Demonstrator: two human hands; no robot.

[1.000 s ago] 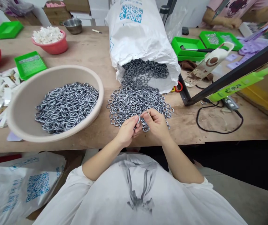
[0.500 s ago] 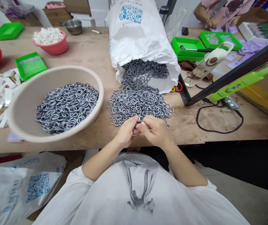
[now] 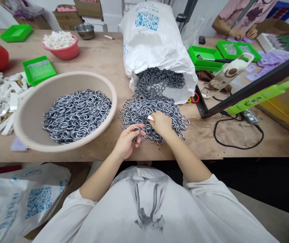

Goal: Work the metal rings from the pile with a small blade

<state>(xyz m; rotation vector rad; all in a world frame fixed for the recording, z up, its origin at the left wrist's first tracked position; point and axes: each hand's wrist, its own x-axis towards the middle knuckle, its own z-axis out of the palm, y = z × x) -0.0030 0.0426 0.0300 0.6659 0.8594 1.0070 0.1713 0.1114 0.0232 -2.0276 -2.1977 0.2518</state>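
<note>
Grey and glossy, one ring (image 3: 136, 128) sits pinched in my left hand (image 3: 126, 141), its fingers loosely curled with gaps between them; at two o'clock from it, my right hand (image 3: 161, 123) is closed around a small white piece (image 3: 150, 118) over the ring pile (image 3: 144, 104), fingertips hidden on my feed. I judge that slack left curl the weak point: the ring could slip out and vanish among its likes, while a shove from the right knuckles could scatter others toward the tabletop (image 3: 197, 143) edge at six o'clock. Beyond the pile at twelve, a white sack (image 3: 156, 47) limits my reach; a beige basin (image 3: 30, 109) blocks ten o'clock, a slanting black frame (image 3: 248, 89) two.
</note>
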